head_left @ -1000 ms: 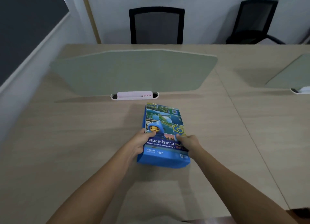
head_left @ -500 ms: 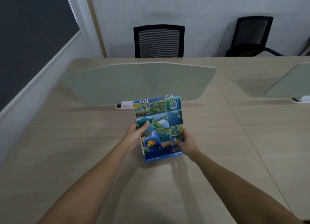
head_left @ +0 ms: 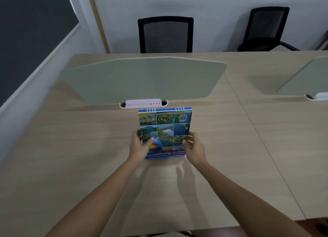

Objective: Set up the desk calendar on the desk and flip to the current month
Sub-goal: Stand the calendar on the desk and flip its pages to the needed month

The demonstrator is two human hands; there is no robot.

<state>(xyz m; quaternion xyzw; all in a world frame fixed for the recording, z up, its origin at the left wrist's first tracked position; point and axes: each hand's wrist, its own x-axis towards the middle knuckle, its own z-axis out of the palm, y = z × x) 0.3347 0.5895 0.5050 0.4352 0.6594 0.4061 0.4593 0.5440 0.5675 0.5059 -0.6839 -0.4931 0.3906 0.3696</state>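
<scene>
— Fingers: how are they placed?
— Both sets are curled around the desk calendar (head_left: 165, 133): left hand (head_left: 139, 146) on its left edge, right hand (head_left: 194, 148) on its right (thumbs over the cover).
— And the calendar?
— It is held upright, its bottom edge on the desk (head_left: 79, 165), just before the green divider panel (head_left: 142, 78).

Glossy printed calendar (head_left: 165, 128) with metal spiral binding, matt wood-grain desk (head_left: 71, 157), black mesh-backed chair (head_left: 165, 34)

A single head-worn wide-angle view looks forward and down across the pale wood-grain desk (head_left: 88, 165), close above it, toward the far pale green divider panel (head_left: 142, 80).
</scene>
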